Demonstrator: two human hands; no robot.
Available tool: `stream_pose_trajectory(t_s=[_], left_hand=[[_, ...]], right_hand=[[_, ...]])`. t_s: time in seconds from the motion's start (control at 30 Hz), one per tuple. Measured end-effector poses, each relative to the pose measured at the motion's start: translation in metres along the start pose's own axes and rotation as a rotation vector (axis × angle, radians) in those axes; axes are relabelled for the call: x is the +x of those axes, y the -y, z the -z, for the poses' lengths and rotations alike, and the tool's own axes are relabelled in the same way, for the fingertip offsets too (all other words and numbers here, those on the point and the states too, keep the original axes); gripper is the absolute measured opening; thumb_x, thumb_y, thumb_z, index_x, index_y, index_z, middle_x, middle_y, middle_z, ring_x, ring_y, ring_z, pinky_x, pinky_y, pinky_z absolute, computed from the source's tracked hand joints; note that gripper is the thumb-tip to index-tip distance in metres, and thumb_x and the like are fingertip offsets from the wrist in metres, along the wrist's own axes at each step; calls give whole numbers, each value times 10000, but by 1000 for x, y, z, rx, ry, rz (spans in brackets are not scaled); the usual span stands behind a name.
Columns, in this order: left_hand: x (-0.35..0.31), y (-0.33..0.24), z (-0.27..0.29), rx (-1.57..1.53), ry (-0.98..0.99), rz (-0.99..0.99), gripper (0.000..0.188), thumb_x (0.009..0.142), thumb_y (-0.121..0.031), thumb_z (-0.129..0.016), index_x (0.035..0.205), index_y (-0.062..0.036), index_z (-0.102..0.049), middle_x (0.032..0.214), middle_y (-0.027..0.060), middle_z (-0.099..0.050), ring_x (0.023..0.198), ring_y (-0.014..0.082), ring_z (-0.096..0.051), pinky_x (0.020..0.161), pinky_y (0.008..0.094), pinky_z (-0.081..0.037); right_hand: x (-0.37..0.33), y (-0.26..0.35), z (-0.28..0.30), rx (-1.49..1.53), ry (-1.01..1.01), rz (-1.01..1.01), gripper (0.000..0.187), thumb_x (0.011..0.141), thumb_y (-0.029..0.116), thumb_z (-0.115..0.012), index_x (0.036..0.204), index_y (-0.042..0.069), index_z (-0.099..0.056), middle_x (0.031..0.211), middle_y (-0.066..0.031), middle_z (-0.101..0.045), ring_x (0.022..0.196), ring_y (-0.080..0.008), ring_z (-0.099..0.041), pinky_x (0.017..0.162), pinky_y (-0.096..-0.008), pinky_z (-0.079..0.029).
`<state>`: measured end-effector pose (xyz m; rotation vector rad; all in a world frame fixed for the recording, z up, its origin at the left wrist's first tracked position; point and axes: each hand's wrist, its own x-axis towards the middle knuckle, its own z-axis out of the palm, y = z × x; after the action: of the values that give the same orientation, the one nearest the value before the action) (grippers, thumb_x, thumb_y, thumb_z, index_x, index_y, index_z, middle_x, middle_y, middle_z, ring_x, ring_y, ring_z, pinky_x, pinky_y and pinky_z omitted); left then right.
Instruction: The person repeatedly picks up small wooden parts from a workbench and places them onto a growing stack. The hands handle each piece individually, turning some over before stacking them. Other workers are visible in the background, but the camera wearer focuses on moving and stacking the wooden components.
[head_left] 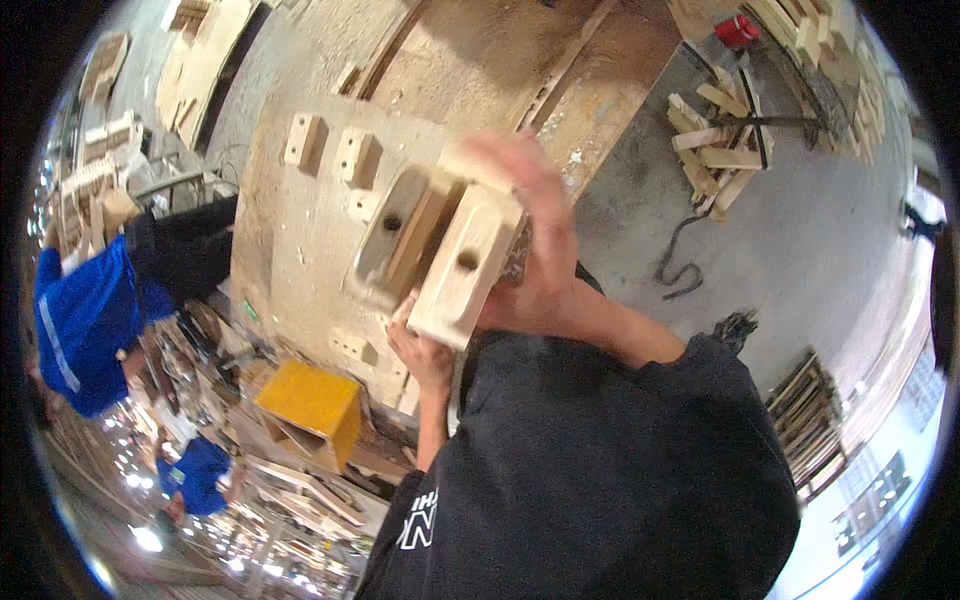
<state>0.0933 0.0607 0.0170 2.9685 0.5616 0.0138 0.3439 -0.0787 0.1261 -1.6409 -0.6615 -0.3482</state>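
A pale wooden block (pixel 468 262) with one dark hole is held up close in front of me. My left hand (pixel 425 350) grips its lower end, fingers against the underside. Around the block's right side and upper end curves my right hand (pixel 540 225), its fingers blurred by motion. Something dark and speckled (pixel 515 258) shows between that palm and the block; I cannot make out what. Just left of the block is a greyish wooden piece (pixel 392 222) with rounded corners and a hole; whether the two touch is unclear.
Several drilled wooden blocks (pixel 354 157) lie on the plywood work surface (pixel 280 230). A yellow box (pixel 310 400) stands at lower left, near two people in blue shirts (pixel 95 320). Stacked wood strips (pixel 722 150) and a red container (pixel 737 31) are at upper right.
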Motion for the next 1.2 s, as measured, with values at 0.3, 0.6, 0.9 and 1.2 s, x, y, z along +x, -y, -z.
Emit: stream_pose_trajectory(t_s=[0.3, 0.6, 0.9, 1.2], left_hand=[[-35, -6, 7, -30, -226, 399, 1030, 644, -378, -853, 1466, -44, -332, 1366, 192, -464, 1305, 344, -400, 1118, 531, -235], [-164, 11, -46, -759, -692, 1254, 875, 649, -145, -871, 1380, 45, -429, 1246, 191, -606, 1120, 325, -597, 1006, 401, -433], [-180, 25, -55, -463, -608, 1054, 838, 756, -311, -826, 1391, 54, -420, 1320, 231, -561, 1250, 298, -520, 1074, 396, -360], [-193, 14, -22, -807, -418, 1292, 682, 954, -521, -531, 1279, 79, -532, 1138, 148, -646, 1040, 206, -577, 926, 334, -433]], right_hand=[[-70, -37, -25, -552, 84, -128, 643, 684, 346, -858, 1124, -19, -564, 1093, -169, -593, 1043, -319, -564, 945, -449, -419], [-72, -42, 5, -324, 168, -276, 627, 825, 365, -734, 1255, -40, -525, 1260, -188, -556, 1141, -292, -539, 994, -412, -412], [-31, -7, 26, 745, -35, -1014, 862, 909, 722, -326, 1405, 25, -427, 1455, -141, -439, 1378, -298, -347, 1151, -499, -230], [-55, -41, 115, 845, 778, -1632, 800, 883, 536, -590, 1392, -52, -403, 1293, -274, -550, 1147, -397, -589, 948, -559, -491]])
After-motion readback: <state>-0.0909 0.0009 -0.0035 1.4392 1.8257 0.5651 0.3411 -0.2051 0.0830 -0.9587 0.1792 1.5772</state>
